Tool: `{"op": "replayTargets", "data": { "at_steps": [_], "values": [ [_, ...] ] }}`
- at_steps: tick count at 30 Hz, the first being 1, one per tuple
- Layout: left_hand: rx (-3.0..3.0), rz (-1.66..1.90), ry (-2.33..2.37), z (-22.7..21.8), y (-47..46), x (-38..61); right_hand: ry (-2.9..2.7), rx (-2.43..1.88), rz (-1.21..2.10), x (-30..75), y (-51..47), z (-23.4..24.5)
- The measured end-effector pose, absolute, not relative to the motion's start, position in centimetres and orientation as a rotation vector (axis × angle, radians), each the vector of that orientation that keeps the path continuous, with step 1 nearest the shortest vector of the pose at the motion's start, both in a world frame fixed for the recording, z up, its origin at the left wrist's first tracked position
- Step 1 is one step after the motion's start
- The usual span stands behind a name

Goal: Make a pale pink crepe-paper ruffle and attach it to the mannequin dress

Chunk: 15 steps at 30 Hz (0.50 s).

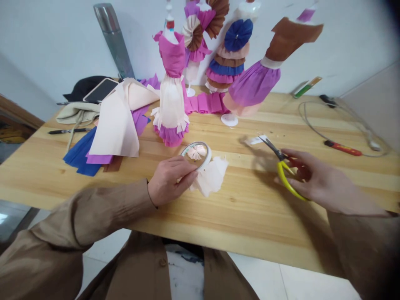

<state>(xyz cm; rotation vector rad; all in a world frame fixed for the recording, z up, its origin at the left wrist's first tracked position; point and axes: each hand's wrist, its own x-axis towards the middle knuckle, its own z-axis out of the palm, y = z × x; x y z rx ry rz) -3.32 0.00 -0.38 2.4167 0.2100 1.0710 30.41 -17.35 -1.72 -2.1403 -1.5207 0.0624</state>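
Observation:
Closed around the near edge of a roll of tape (208, 159) is my left hand (168, 180), with the roll tilted up off the table. A small pleated cream paper fan (196, 152) shows through the roll's ring. Just right of my left fingers is a crumpled cream paper piece (215, 177); whether it touches them I cannot tell. My right hand (325, 181) grips scissors (285, 177) by their yellow handles, above the table's right side. The blades point to the upper left, towards a small white scrap (258, 139).
Several dressed paper figures stand at the back, including one in a pink top (171, 56) and one in a brown top (286, 41). Crepe paper sheets (115, 125) lie left, near a phone (100, 90) and a flask (115, 41). A red-handled tool (343, 148) with a cord lies right.

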Motion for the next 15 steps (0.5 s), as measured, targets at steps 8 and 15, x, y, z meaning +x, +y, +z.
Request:
{"op": "replayTargets", "data": {
  "at_steps": [8,15],
  "values": [
    [2.419,1.066,0.228,-0.2,-0.3,-3.4,-1.595,-2.572,0.068,28.1,-17.3,2.1],
    [2.445,1.05,0.215,-0.1,-0.4,-3.4,-1.307,-2.636,-0.107,28.8,-18.4,1.6]
  ]
}}
